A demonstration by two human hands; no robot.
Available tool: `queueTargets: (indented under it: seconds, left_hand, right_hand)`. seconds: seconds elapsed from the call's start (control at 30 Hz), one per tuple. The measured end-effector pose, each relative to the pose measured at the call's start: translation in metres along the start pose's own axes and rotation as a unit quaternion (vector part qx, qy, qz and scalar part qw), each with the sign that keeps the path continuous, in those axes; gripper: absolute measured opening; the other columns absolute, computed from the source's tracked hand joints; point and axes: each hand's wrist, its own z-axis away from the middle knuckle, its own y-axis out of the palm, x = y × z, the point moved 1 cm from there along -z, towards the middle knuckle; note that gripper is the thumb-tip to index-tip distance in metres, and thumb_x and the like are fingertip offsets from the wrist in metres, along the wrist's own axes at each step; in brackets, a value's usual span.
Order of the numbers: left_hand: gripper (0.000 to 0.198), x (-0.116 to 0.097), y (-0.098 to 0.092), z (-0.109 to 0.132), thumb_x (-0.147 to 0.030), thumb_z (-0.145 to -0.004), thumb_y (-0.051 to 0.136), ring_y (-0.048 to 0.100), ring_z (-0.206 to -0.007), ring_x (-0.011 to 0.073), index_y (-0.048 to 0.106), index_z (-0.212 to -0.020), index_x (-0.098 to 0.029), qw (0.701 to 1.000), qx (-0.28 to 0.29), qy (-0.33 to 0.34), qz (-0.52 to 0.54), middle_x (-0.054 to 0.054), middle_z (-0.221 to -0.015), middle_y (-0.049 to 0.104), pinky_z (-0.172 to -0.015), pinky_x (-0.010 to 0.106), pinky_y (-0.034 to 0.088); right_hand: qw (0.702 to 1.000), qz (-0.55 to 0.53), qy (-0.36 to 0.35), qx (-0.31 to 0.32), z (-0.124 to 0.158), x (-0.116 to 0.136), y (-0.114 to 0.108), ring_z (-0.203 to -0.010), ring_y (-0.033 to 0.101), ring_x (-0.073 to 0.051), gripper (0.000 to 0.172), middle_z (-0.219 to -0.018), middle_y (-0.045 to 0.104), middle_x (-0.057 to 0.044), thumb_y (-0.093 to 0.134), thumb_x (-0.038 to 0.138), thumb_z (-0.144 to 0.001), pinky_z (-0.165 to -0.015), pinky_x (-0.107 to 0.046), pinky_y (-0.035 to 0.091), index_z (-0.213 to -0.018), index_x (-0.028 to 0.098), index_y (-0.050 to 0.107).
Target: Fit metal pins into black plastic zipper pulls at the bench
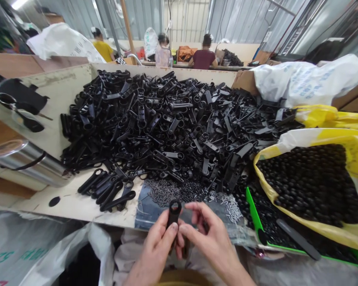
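Observation:
My left hand (158,237) grips a black plastic handle (174,213) with a ring-shaped end. The ring end points up and away from me. Close against its right side is my right hand (212,234), thumb reaching to the left fingertips and index finger bent over. Something dark shows between the right fingers, too hidden to name. Just beyond both hands, small grey metal parts (164,190) and silver pins (233,208) lie on a blue-grey sheet (143,206). To the left, several similar black handles (107,188) rest side by side on the pale tabletop.
A large heap of black plastic parts (167,119) fills the table's middle. On the right are a yellow-white bag (325,135) of small black pieces and a green tray (255,216). A steel flask (41,163) lies left; an open white sack (100,242) stands below. Several people sit far back.

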Motion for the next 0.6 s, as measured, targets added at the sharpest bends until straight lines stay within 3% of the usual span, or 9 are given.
queueTargets:
  seconds: [0.07,0.13,0.2,0.3,0.37,0.47,0.6]
  left_hand:
    - [0.066,0.006,-0.011,0.004,-0.064,-0.092,0.062,0.066,-0.072,0.0189,0.058,-0.145,-0.025,0.995,0.044,-0.003,-0.087,0.005,-0.085,0.073,-0.061,0.027,0.056]
    - [0.062,0.016,-0.023,0.008,-0.062,-0.094,0.059,0.07,-0.089,0.0229,0.059,-0.145,-0.029,0.983,0.047,0.022,-0.177,0.009,-0.102,0.075,-0.066,0.027,0.058]
    - [0.053,0.025,-0.032,0.013,-0.057,-0.097,0.055,0.07,-0.094,0.0229,0.06,-0.144,-0.031,0.961,0.049,0.076,-0.261,0.008,-0.107,0.076,-0.074,0.028,0.059]
    - [0.05,0.033,-0.035,0.02,-0.048,-0.102,0.048,0.069,-0.077,0.021,0.055,-0.147,-0.029,0.922,0.047,0.144,-0.357,0.004,-0.085,0.076,-0.075,0.029,0.058]
    - [0.05,0.029,-0.032,0.022,-0.043,-0.102,0.049,0.069,-0.073,0.0205,0.052,-0.149,-0.026,0.907,0.026,0.157,-0.391,0.003,-0.082,0.075,-0.073,0.029,0.058]
    - [0.041,0.01,-0.021,0.019,-0.038,-0.104,0.047,0.071,-0.079,0.0187,0.058,-0.141,-0.027,0.906,0.06,0.155,-0.39,0.003,-0.089,0.075,-0.073,0.026,0.058]
    - [0.021,-0.021,-0.013,0.014,-0.03,-0.102,0.055,0.069,-0.106,0.0175,0.069,-0.117,-0.028,0.902,0.091,0.21,-0.366,0.003,-0.114,0.074,-0.095,0.025,0.054]
  right_hand:
    - [0.99,-0.094,0.056,0.085,-0.006,0.0,-0.003,-0.061,0.053,-0.012,0.033,-0.08,0.06,0.001,0.084,0.045,-0.078,-0.052,-0.022,0.044,-0.097,0.02,0.074]
    - [0.96,-0.199,0.098,0.171,-0.008,-0.001,0.0,-0.057,0.053,-0.011,0.039,-0.077,0.058,0.002,0.083,0.051,-0.078,-0.051,-0.022,0.044,-0.096,0.019,0.071]
    - [0.936,-0.263,0.124,0.199,-0.005,-0.004,0.005,-0.055,0.054,-0.011,0.041,-0.074,0.056,0.004,0.084,0.051,-0.078,-0.051,-0.022,0.044,-0.1,0.019,0.07]
    - [0.946,-0.249,0.11,0.175,0.002,-0.007,0.01,-0.059,0.053,-0.01,0.035,-0.077,0.057,0.003,0.083,0.046,-0.08,-0.054,-0.022,0.044,-0.099,0.018,0.073]
    - [0.965,-0.199,0.081,0.15,0.007,-0.007,0.011,-0.062,0.052,-0.011,0.027,-0.079,0.058,0.002,0.08,0.042,-0.084,-0.056,-0.022,0.042,-0.098,0.019,0.075]
    - [0.987,-0.124,0.017,0.101,0.011,-0.004,0.007,-0.07,0.054,-0.014,0.016,-0.085,0.062,0.0,0.075,0.032,-0.087,-0.06,-0.024,0.041,-0.097,0.021,0.076]
    - [0.994,-0.076,-0.047,0.057,0.013,0.006,-0.004,-0.075,0.056,-0.016,0.006,-0.086,0.065,-0.002,0.074,0.026,-0.085,-0.065,-0.026,0.041,-0.087,0.02,0.074]
